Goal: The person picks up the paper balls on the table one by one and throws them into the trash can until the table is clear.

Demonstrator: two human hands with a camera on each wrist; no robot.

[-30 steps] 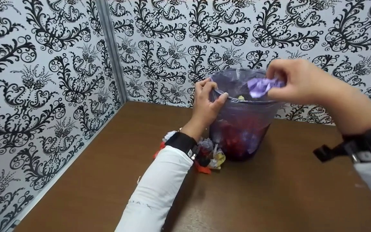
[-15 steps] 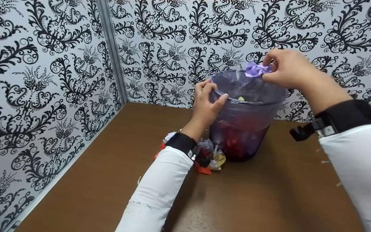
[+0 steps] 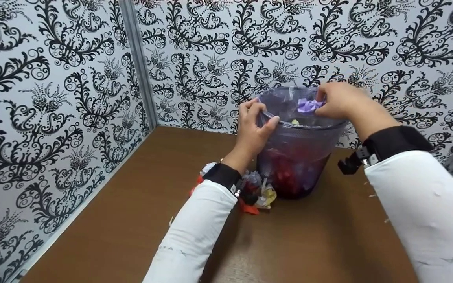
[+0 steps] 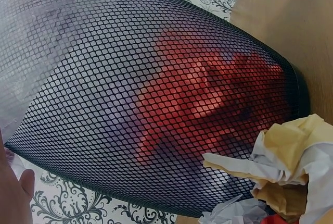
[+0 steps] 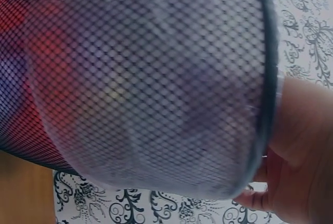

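**Both hands at the rim of the lined mesh bin**

I see a black mesh wastebasket [image 3: 295, 157] lined with a thin, translucent bag [image 3: 285, 96]; red crumpled paper shows through the mesh low down, clearest in the left wrist view. It stands upright on the brown table [image 3: 132, 220], near the back wall.

My left hand [image 3: 252, 125] pinches the bag's edge at the near-left side of the rim, thumb and fingers curled round the film. My right hand [image 3: 338, 100] is over the far-right side of the opening, fingers closed on a crumpled purple paper [image 3: 308, 105] just inside the rim.

A small heap of crumpled scraps [image 3: 258, 192], white, yellow and red, lies on the table against the basket's foot, just beside my left wrist. Black-and-white scroll-patterned walls [image 3: 53, 98] enclose the table at left and behind.
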